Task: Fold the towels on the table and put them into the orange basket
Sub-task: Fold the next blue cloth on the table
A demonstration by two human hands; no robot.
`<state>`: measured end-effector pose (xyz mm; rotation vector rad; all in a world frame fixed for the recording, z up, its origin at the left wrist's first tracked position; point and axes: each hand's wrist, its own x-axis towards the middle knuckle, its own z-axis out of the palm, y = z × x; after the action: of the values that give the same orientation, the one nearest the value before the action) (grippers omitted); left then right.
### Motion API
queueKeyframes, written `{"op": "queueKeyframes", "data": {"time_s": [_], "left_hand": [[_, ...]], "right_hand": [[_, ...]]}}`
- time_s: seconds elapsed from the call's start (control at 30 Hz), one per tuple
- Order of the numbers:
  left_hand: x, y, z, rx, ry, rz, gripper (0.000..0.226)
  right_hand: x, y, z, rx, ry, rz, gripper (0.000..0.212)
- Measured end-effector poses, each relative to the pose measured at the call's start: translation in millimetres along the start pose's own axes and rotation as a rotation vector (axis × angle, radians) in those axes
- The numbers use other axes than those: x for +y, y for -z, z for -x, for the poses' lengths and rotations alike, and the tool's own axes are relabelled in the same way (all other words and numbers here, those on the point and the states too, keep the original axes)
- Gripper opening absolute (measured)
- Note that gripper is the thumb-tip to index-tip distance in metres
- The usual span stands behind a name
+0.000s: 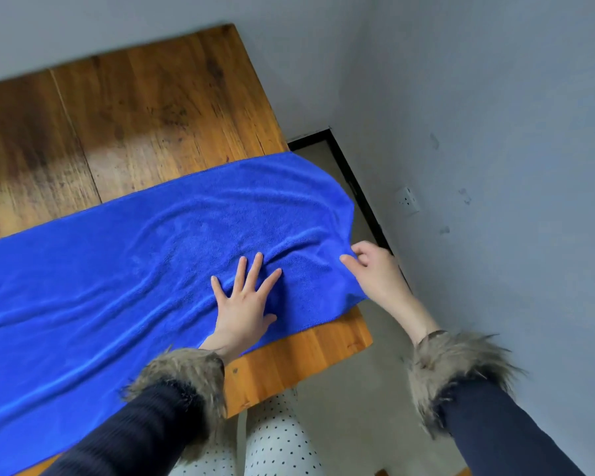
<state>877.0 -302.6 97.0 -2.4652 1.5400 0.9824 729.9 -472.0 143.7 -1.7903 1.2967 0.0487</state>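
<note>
A large blue towel [145, 269] lies spread lengthwise across the wooden table [134, 108], its right end hanging slightly over the table's right edge. My left hand [244, 304] rests flat on the towel near that end, fingers straight and spread. My right hand [371, 269] is at the towel's right edge, beyond the table's side, with thumb and fingers curled at the hem; it appears to pinch the edge. The orange basket is out of view.
A grey wall [495, 132] stands close on the right with a white socket [407, 201]. A narrow strip of floor [340, 389] runs between table and wall. My legs in dotted trousers [275, 448] are against the table's near edge.
</note>
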Motion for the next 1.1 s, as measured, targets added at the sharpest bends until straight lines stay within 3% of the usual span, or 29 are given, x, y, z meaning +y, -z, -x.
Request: {"op": "queueKeyframes", "data": {"time_s": [0.07, 0.13, 0.17, 0.27, 0.4, 0.47, 0.6, 0.7, 0.77, 0.9, 1.0, 1.1], "left_hand": [[-4.3, -1.6, 4.7, 0.197, 0.041, 0.279, 0.044], [-10.8, -4.4, 12.5, 0.407, 0.141, 0.515, 0.027], [-13.4, -4.0, 17.6, 0.452, 0.198, 0.603, 0.023], [-15.3, 2.5, 26.0, 0.409, 0.314, 0.751, 0.021], [-14.1, -0.1, 23.8, 0.313, 0.362, 0.648, 0.026], [-8.9, -3.6, 21.5, 0.264, 0.342, 0.541, 0.034], [3.5, -12.0, 18.0, 0.266, 0.291, 0.427, 0.035], [7.2, -16.6, 19.1, 0.317, 0.268, 0.448, 0.028], [6.6, -20.0, 19.2, 0.345, 0.257, 0.449, 0.024], [3.4, -27.1, 17.4, 0.349, 0.214, 0.429, 0.017], [1.4, -25.6, 15.5, 0.345, 0.181, 0.407, 0.01], [-3.2, -17.7, 16.6, 0.254, 0.198, 0.599, 0.007]], "right_hand": [[-25.5, -11.3, 14.4, -0.279, 0.006, -0.103, 0.004], [-39.7, -23.1, 22.3, -0.552, -0.061, -0.209, 0.017], [-42.4, -27.2, 21.2, -0.606, -0.071, -0.217, 0.02], [-43.9, -32.8, 4.5, -0.428, -0.089, -0.248, 0.017], [-22.9, -36.3, -34.1, 0.112, -0.174, -0.211, 0.02], [-13.1, -35.8, -51.2, 0.207, -0.191, -0.134, 0.023], [-21.4, -37.1, -83.2, 0.112, -0.358, -0.175, 0.038], [-28.5, -41.9, -107.0, -0.025, -0.546, -0.354, 0.053], [-33.3, -44.4, -119.8, -0.006, -0.568, -0.458, 0.056], [-38.9, -42.1, -135.0, 0.101, -0.547, -0.591, 0.032], [-43.3, -35.0, -135.7, 0.046, -0.561, -0.628, 0.015], [-50.6, -24.9, -131.0, 0.048, -0.554, -0.636, 0.006]]}}
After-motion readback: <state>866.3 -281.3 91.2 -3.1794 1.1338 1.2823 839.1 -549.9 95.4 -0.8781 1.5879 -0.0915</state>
